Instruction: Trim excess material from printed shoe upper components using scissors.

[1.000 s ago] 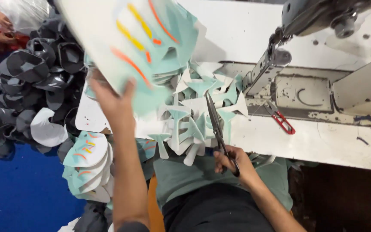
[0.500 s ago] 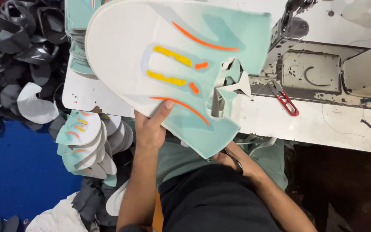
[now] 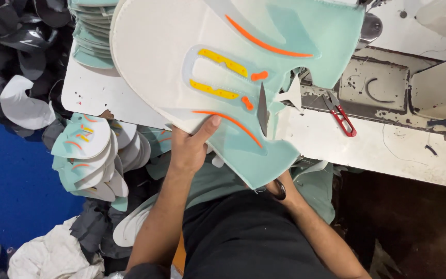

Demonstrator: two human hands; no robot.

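My left hand (image 3: pixel 192 147) grips the lower edge of a large flat shoe upper panel (image 3: pixel 181 57), white and mint green with orange and yellow stripes, held up close over my lap. My right hand (image 3: pixel 288 192) is mostly hidden under the panel's mint tab. It holds dark scissors: a handle ring (image 3: pixel 280 190) shows below the panel, and the blade tips (image 3: pixel 263 109) stick up at the inner cutout edge beside the orange stripe.
Red-handled thread snips (image 3: pixel 343 120) lie on the white sewing table (image 3: pixel 104 98) by the machine's metal bed (image 3: pixel 388 88). Stacks of similar mint panels sit at the left (image 3: pixel 86 150) and top (image 3: pixel 91 36). Black cut pieces (image 3: pixel 11 36) are heaped over the blue floor (image 3: pixel 6 181).
The panel came down from high at the left to right in front of me and turned. My right hand moved the scissors off the table and under the panel.
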